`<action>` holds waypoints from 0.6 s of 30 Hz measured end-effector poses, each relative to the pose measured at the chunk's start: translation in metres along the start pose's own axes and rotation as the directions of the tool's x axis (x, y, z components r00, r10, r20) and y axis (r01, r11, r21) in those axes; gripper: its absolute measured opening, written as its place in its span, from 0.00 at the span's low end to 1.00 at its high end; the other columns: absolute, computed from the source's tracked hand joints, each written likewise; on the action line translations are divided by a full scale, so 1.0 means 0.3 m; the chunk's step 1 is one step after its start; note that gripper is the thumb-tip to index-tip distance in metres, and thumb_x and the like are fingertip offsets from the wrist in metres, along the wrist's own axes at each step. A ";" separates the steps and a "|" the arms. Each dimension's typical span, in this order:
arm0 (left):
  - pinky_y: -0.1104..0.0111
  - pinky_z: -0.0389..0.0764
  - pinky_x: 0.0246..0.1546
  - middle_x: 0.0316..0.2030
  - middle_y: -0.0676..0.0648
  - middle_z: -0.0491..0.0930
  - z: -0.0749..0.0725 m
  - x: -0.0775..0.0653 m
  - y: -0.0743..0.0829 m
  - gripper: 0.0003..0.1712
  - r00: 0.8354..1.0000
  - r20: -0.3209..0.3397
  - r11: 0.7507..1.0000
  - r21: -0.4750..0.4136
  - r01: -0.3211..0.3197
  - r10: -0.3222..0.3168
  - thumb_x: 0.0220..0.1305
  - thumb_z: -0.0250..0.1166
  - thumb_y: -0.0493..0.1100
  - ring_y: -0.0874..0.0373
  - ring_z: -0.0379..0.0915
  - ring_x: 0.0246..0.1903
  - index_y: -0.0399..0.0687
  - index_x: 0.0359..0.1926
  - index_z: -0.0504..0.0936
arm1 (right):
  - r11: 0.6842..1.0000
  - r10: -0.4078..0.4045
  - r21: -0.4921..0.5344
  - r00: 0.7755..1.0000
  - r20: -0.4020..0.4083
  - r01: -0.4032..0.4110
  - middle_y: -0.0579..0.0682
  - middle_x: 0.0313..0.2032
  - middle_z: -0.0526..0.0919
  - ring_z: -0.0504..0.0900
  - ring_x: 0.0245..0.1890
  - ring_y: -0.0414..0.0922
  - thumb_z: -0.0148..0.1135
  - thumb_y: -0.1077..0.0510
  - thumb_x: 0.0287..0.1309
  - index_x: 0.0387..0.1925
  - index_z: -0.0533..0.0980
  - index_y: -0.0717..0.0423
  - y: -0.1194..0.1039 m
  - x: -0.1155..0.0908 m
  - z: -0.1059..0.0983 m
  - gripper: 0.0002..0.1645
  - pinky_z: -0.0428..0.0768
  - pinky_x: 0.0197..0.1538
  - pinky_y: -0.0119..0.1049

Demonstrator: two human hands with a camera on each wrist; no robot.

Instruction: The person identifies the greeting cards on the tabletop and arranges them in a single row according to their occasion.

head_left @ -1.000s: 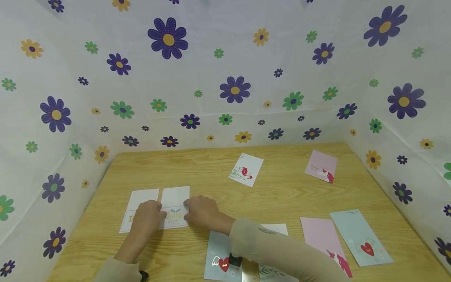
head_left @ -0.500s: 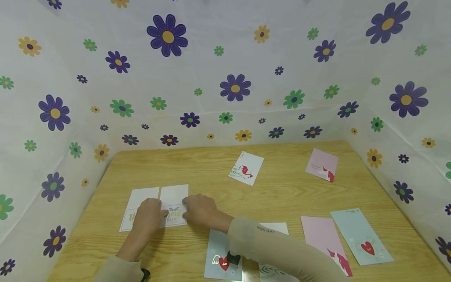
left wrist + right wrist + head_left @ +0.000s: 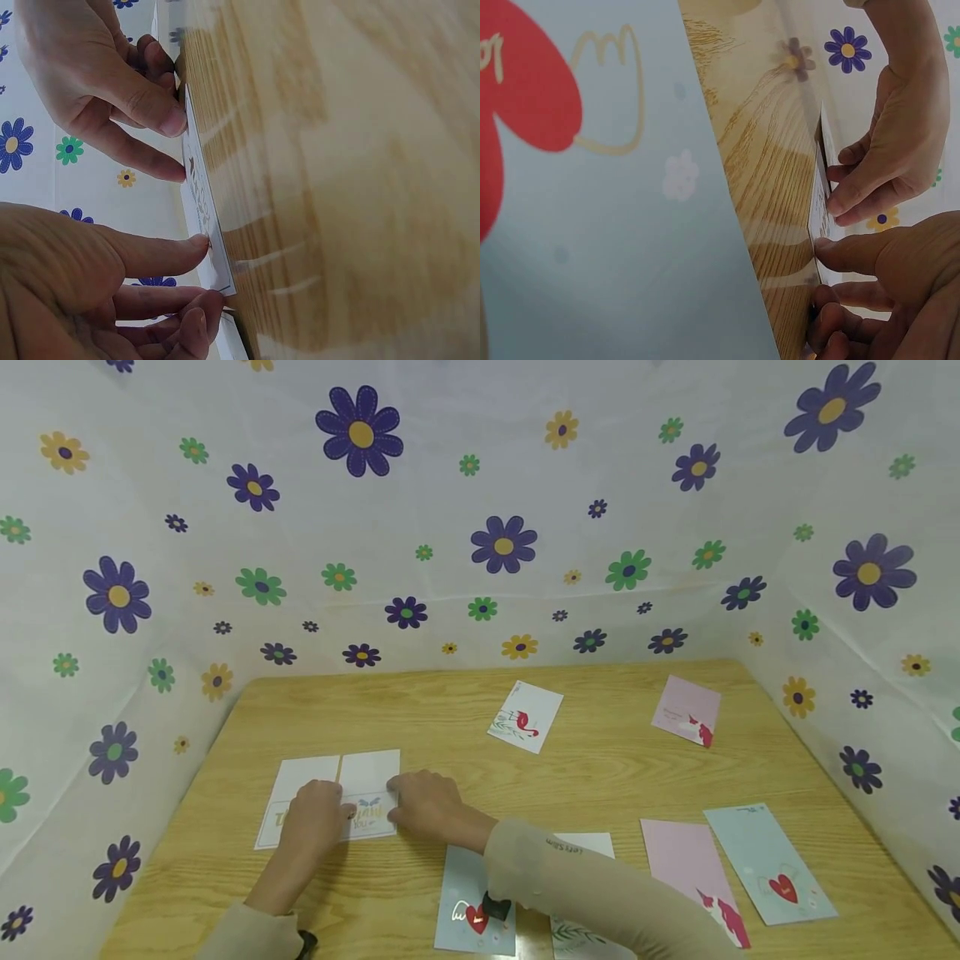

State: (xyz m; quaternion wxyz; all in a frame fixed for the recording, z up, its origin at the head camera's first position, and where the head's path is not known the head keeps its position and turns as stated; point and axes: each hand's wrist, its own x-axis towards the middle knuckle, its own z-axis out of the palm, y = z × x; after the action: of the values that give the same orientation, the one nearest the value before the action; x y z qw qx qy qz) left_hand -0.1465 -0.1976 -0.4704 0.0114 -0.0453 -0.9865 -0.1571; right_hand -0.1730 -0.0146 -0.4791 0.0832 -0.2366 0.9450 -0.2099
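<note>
A white card (image 3: pixel 371 772) with gold lettering and a blue butterfly lies flat on the table at the left in the head view. My left hand (image 3: pixel 315 818) holds its left edge, thumb on the printed part. At the right edge my right hand (image 3: pixel 429 806) grips it with thumb and index finger. Close on its left is a second white card (image 3: pixel 303 770) with gold letters, partly hidden by my left hand. In the left wrist view, the left thumb (image 3: pixel 176 251) touches the card's face; the right wrist view has the right thumb (image 3: pixel 847 253) at its edge.
A flamingo card (image 3: pixel 525 718) and a pink unicorn card (image 3: pixel 686 710) lie at the back. Nearer are a blue heart card (image 3: pixel 472 893), a white leaf card (image 3: pixel 585 943), another pink card (image 3: pixel 686 860) and another blue card (image 3: pixel 765 860). Flowered cloth (image 3: pixel 450 485) encloses the wooden table (image 3: pixel 420 710).
Both hands have shifted the held card slightly left, and the gap to the second white card has narrowed. The other cards lie still; the head view has tilted slightly.
</note>
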 end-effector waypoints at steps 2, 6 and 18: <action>0.50 0.81 0.34 0.29 0.36 0.79 -0.002 0.000 0.002 0.11 1.000 0.003 1.000 -0.008 0.013 -0.013 0.60 0.74 0.35 0.45 0.77 0.31 0.30 0.28 0.82 | 1.000 0.002 0.001 1.000 0.000 -0.002 0.45 0.36 0.86 0.74 0.25 0.39 0.73 0.53 0.62 0.58 0.83 0.54 -0.001 0.001 0.000 0.23 0.67 0.21 0.31; 0.50 0.80 0.33 0.28 0.37 0.79 0.000 -0.002 0.000 0.11 1.000 0.005 0.999 -0.022 0.030 -0.030 0.60 0.73 0.34 0.47 0.74 0.30 0.30 0.28 0.81 | 1.000 0.011 -0.007 1.000 0.011 -0.011 0.46 0.39 0.87 0.75 0.26 0.39 0.73 0.52 0.62 0.58 0.83 0.53 -0.005 0.004 -0.002 0.24 0.67 0.21 0.31; 0.51 0.80 0.33 0.33 0.34 0.81 0.005 0.001 0.002 0.09 0.999 0.021 0.999 -0.027 0.033 -0.032 0.62 0.73 0.34 0.47 0.75 0.31 0.28 0.34 0.84 | 1.000 0.006 0.000 1.000 0.020 -0.006 0.45 0.38 0.87 0.74 0.28 0.39 0.73 0.51 0.63 0.59 0.83 0.53 -0.001 -0.001 -0.008 0.24 0.69 0.23 0.31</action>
State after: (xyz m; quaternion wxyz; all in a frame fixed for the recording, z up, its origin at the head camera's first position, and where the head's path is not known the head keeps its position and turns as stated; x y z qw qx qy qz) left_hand -0.1466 -0.1965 -0.4715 -0.0021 -0.0311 -0.9849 -0.1704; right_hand -0.1732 -0.0137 -0.4770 0.0931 -0.2358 0.9449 -0.2072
